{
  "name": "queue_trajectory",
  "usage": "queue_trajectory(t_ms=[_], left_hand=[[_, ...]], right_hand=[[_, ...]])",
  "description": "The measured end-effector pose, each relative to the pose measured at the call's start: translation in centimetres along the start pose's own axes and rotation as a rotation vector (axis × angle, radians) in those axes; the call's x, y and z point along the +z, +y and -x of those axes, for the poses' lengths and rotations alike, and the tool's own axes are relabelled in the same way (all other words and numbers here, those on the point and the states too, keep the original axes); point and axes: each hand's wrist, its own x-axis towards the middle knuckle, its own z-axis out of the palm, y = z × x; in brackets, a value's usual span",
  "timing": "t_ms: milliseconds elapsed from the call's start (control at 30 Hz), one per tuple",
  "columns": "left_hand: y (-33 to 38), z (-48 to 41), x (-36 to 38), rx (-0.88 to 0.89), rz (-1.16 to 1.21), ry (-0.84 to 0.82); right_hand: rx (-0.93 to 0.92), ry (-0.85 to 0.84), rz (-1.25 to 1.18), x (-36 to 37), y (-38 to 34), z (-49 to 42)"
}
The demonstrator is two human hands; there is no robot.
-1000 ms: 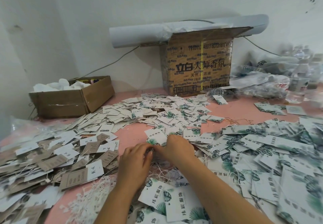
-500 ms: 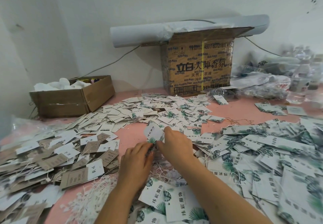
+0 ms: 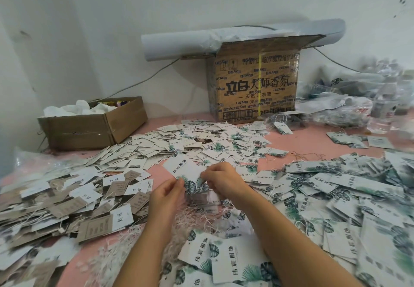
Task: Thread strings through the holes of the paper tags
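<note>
Paper tag is held above the counter, over the tangle of loose strings, with its printed face up. The left hand and the right hand each pinch its leaf-printed near end. Whether a string is already between the fingers cannot be resolved.

Probable faults from this position:
- Missed hole: the fingertips cover the end being worked, so the string tip is likely guided by touch and may fray or slide past.
- Torn hole: a sharp pull against thin card may rip through the edge.
- Snag: a string drawn from the tangle below may drag its neighbours up with it.
- Mix-up: a dropped tag would land among the heap of loose tags and be hard to tell apart.

Change against the frame half a second before: the tag is tilted further left and shows more of its face, and the left hand sits slightly higher.
</note>
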Motion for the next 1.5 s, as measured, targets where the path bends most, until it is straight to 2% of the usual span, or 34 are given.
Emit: queue_trajectory(t_ms=[100,267,367,533,800,933,1067,1167,1267,1400,1500], left_hand=[[0.1,-0.3,-0.1,-0.038,0.046,0.034],[0.0,-0.3,-0.1,0.005,0.032,0.035],[-0.2,-0.5,-0.2,0.009,0.010,0.086],[-0.2,-0.4,0.2,0.024,-0.015,0.070],[-0.5,-0.6,0.4,0.032,0.010,0.068],[-0.6,-0.5,0.4,-0.020,0.049,0.073],[-0.7,-0.9,-0.2,-0.078,0.121,0.148],[-0.6,-1.2,-0.4,-0.114,0.124,0.227],[-0.4,-0.9,-0.1,-0.109,0.014,0.203],[-0.6,-0.3,0.7,0.008,-0.222,0.061],[-0.7,-0.1,0.7,0.051,-0.288,0.049]], right_hand=[[-0.069,0.021,0.135,0.0,0.0,0.1],[-0.261,0.159,0.559,0.3,0.3,0.2],[-0.264,0.141,0.719,0.2,0.2,0.3],[-0.270,0.119,0.841,0.4,0.4,0.3],[-0.254,0.099,0.849,0.0,0.2,0.3],[-0.238,0.102,0.833,-0.1,0.3,0.2],[-0.207,0.096,0.823,-0.6,0.4,0.0],[-0.173,0.089,0.708,-1.0,0.4,-0.1],[-0.128,0.118,0.564,-1.3,0.3,-0.1],[-0.036,0.077,0.485,-1.4,0.4,-0.2],[0.026,0.117,0.365,-1.5,0.4,-0.1]])
